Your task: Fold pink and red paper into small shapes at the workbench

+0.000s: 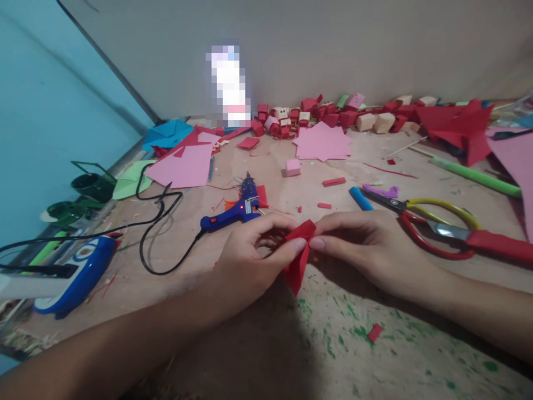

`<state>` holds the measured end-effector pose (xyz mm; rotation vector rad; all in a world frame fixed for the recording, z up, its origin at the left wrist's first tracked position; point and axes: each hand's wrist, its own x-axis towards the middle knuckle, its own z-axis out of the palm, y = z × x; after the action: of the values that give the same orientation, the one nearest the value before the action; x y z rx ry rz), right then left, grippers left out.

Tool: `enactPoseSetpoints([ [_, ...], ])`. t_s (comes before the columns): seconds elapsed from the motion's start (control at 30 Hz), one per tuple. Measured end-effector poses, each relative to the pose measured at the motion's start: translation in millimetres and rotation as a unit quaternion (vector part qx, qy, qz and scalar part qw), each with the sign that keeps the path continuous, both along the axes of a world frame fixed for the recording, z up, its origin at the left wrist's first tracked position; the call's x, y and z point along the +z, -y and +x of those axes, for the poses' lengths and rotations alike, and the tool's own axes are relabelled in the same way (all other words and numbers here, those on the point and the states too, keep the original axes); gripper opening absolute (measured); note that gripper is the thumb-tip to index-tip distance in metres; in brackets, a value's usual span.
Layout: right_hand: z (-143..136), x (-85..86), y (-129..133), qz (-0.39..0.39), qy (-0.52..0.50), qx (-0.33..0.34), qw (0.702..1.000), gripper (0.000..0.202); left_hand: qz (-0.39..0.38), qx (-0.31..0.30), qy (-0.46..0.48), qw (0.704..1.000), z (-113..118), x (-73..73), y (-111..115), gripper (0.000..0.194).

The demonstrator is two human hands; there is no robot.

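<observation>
A folded piece of red paper [297, 269] is held up over the table, its pointed end hanging down. My left hand [260, 250] pinches it from the left, thumb across its front. From the right, my right hand [362, 244] grips its upper right edge between thumb and fingertips. Just beyond my left hand lies a blue glue gun [229, 215] with a lit red light, nozzle pointing away. Past my right hand are scissors [403, 206] with yellow and red handles, a knife with a red handle [497, 244] and a blue stick [360, 198].
Many small folded paper cubes [287, 119] line the back wall. Pink sheets [187, 165] and a pink paper stack [322, 141] lie in front. At left, a black cord [144, 253] loops near a blue-and-white power strip [81, 278]. A blurred-out upright screen [229, 83] stands behind.
</observation>
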<state>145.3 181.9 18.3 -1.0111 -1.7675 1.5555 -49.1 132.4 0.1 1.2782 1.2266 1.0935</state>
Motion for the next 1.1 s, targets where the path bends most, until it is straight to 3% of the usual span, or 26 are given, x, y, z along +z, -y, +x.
enactPoseSetpoints([
  [0.23, 3, -16.1, 1, -0.13, -0.125, -0.04, 0.983, 0.017, -0.007, -0.01, 0.076, 0.997, -6, 3.6, 2, 0.004],
  [0.43, 2, -9.3, 0, -0.104, -0.084, -0.042, 0.99, 0.024, 0.052, 0.015, -0.003, 0.999, -3, 1.5, 1, 0.001],
  [0.8, 2, -7.8, 0, -0.065, -0.053, -0.026, 0.996, 0.019, 0.006, 0.063, -0.021, 0.998, -1, 2.5, -1, 0.005],
  [1.1, 1, -6.8, 0, -0.086, -0.073, -0.029, 0.993, 0.018, -0.01, 0.067, -0.02, 0.998, 1, 1.5, -3, 0.01],
])
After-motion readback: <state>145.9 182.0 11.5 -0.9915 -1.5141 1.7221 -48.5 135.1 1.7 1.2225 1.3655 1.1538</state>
